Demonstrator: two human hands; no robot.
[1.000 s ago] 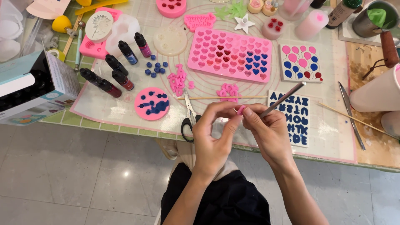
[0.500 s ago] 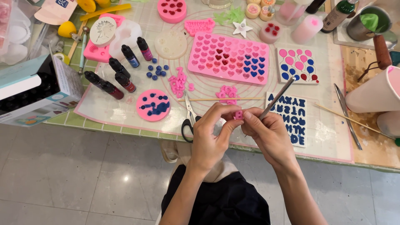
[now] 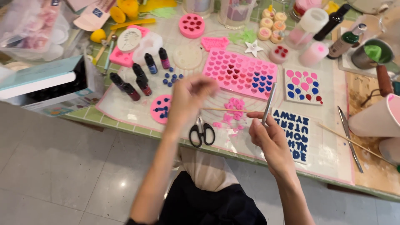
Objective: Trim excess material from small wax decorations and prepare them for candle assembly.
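My right hand [image 3: 268, 137] is held over the table's front edge, shut on a thin silver tool [image 3: 269, 100] that points up and away. My left hand [image 3: 189, 98] is motion-blurred above the white mat, between a round pink mould [image 3: 157, 111] with blue filling and loose pink pieces [image 3: 232, 113]; its grip is unclear. A wooden skewer [image 3: 218, 109] lies just right of it. Black scissors [image 3: 202, 133] rest below the left wrist. The large pink heart mould [image 3: 239, 74] sits beyond both hands. A blue letter mould [image 3: 295, 134] lies right of my right hand.
Small dye bottles [image 3: 139, 79] and blue beads [image 3: 171, 79] lie at the left of the mat. A cardboard box [image 3: 46, 85] stands at the far left, a balloon mould [image 3: 303, 85] and a white cup [image 3: 375, 118] at the right. A metal blade [image 3: 348, 132] lies near the cup.
The hands were pinched together on a small pink piece. Now my left hand has swung up and left over the mat, while my right hand stays with the silver tool.
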